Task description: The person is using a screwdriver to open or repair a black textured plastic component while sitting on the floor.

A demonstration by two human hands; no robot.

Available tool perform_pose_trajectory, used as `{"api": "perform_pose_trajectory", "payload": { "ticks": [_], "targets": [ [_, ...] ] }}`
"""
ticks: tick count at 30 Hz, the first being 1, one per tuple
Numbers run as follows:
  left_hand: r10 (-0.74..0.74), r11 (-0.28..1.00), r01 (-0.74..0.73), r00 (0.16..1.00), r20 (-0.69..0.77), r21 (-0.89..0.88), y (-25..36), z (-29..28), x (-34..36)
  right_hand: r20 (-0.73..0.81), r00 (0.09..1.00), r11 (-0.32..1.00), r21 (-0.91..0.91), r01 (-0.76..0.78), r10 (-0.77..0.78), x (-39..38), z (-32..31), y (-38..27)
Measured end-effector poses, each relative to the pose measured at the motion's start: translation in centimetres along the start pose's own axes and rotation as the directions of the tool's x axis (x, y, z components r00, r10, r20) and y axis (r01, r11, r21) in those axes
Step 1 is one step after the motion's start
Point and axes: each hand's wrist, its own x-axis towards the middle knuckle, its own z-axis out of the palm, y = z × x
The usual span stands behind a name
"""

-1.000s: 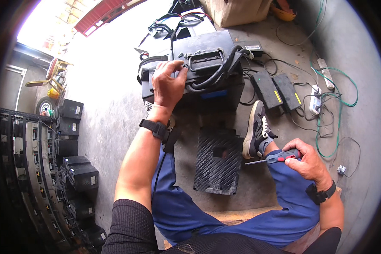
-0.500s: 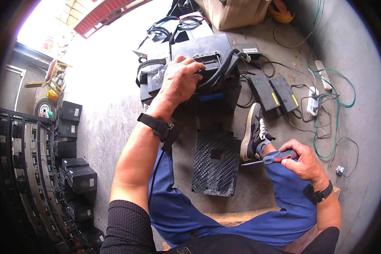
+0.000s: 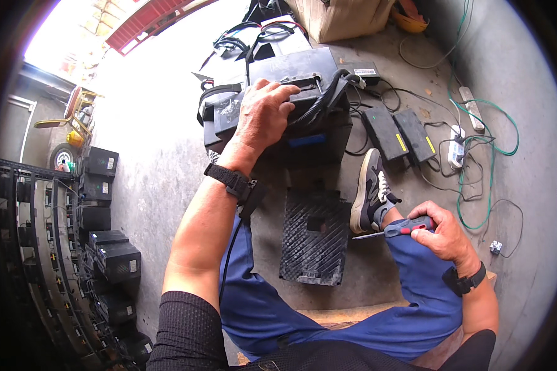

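My left hand (image 3: 265, 112) rests on the near edge of a large black box (image 3: 294, 67), index finger stretched toward the recessed handle (image 3: 302, 82) on its top. The other fingers are bent loosely, and I see nothing held in them. A black corrugated hose (image 3: 319, 106) curves down just right of that hand. In my right hand (image 3: 442, 234), above my right knee, is a grey and red screwdriver (image 3: 408, 227), its shaft pointing left. Between my legs, a black ribbed plate (image 3: 314, 250) with a square hole lies on the floor.
Two black charger-like boxes (image 3: 385, 133) with yellow labels lie to the right, amid cables and white power strips (image 3: 457, 147). More black boxes (image 3: 119, 260) line a rack (image 3: 46, 216) at left. A big carton (image 3: 340, 18) stands at the back; a wall (image 3: 532, 123) rises at right.
My left hand's index finger has straightened a little toward the handle. The right hand and screwdriver have stayed almost still.
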Motion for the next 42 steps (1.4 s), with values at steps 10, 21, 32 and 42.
{"api": "perform_pose_trajectory", "payload": {
  "ticks": [10,21,32,42],
  "targets": [
    [-0.218,0.969,0.171,0.933,-0.286,-0.180,-1.0,-0.7,-0.4,-0.008,1.000,1.000,-0.013,0.009,-0.009,0.0,0.0,-0.3],
    [-0.352,0.928,0.362,0.929,0.119,-0.083,-3.9,-2.7,-1.4,-0.052,0.998,1.000,0.015,0.027,-0.026,0.0,-0.2,-0.2],
    [-0.288,0.952,0.304,0.933,0.216,-0.043,-4.5,-1.9,0.1,-0.035,0.999,1.000,0.007,0.012,-0.011,0.1,-0.6,-0.2],
    [-0.331,0.933,0.357,0.896,0.297,-0.039,-4.9,-1.3,2.2,-0.024,0.999,0.999,0.031,-0.021,0.022,0.0,-0.6,-1.1]
  ]
}}
